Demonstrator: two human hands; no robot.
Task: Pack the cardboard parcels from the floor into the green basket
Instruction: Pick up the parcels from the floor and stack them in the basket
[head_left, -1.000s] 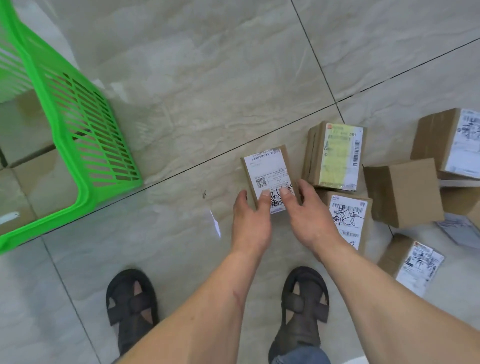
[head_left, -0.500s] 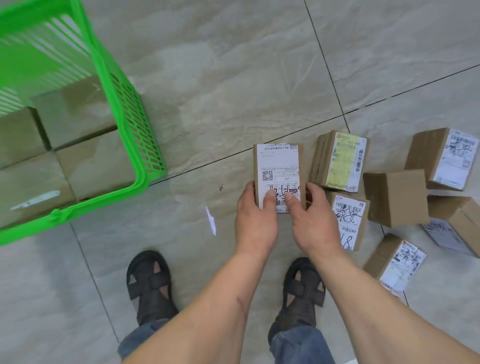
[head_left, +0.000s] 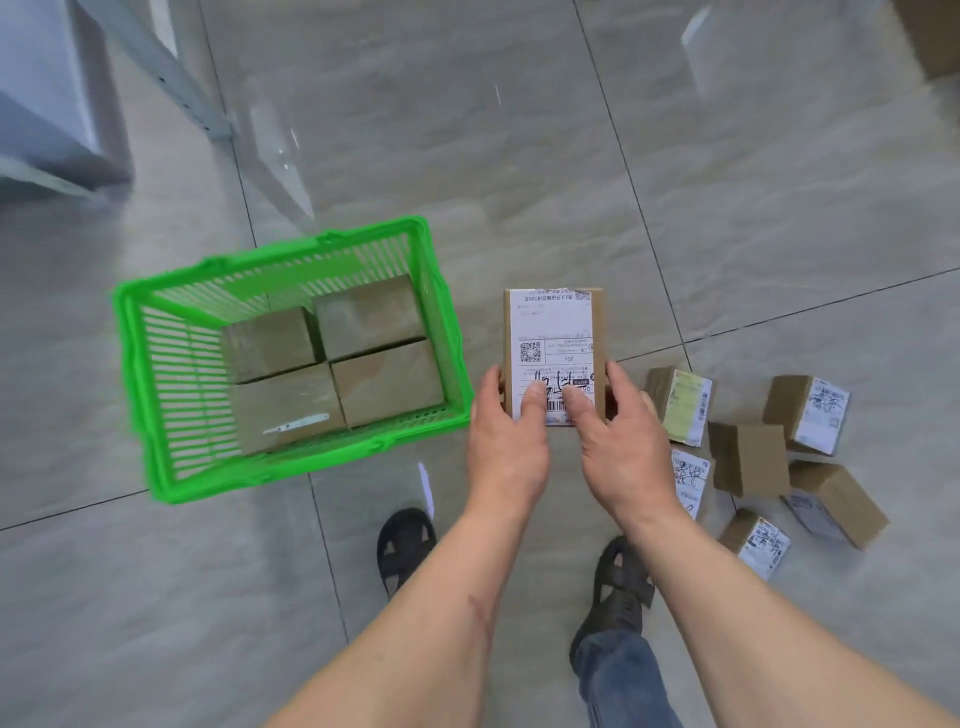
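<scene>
Both hands hold one cardboard parcel up off the floor, label side up. The left hand grips its left edge and the right hand grips its right edge, thumbs pressed on the label. The parcel is just beside the green basket, not in it yet. Four boxes already sit inside (packed close together). About six more parcels lie on the floor to the right, so a lot is left to do
</scene>
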